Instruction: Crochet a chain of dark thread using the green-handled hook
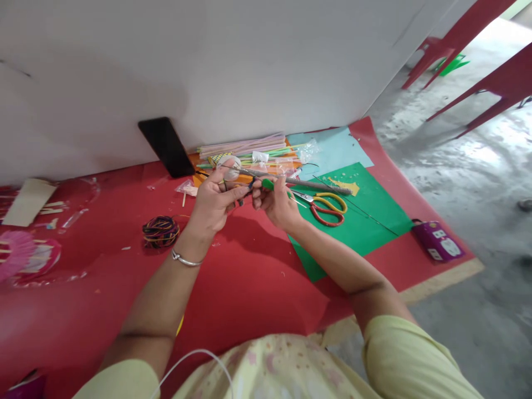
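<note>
Both hands meet above the red-covered table, close together. My left hand (216, 200), with a bangle at the wrist, is closed and pinches a small dark piece (251, 185) that looks like yarn. My right hand (276, 204) is closed round a slim green-handled tool (268, 184), its far end hidden by the fingers. Just beyond the fingers lie a white ball of yarn (229, 164) and a long grey-brown stick (320, 184). Scissors (328, 209) with one yellow and one red handle rest right of my right hand. Left of my left wrist sits a dark multicoloured yarn bundle (161, 231).
A black phone (166, 147) leans on the white wall (249, 66). Pastel sticks (245, 146) lie along it. Green paper (353, 238) and light-blue paper (332, 147) spread rightward, near a purple box (438, 241). Pink craft pieces (19, 255) lie at left.
</note>
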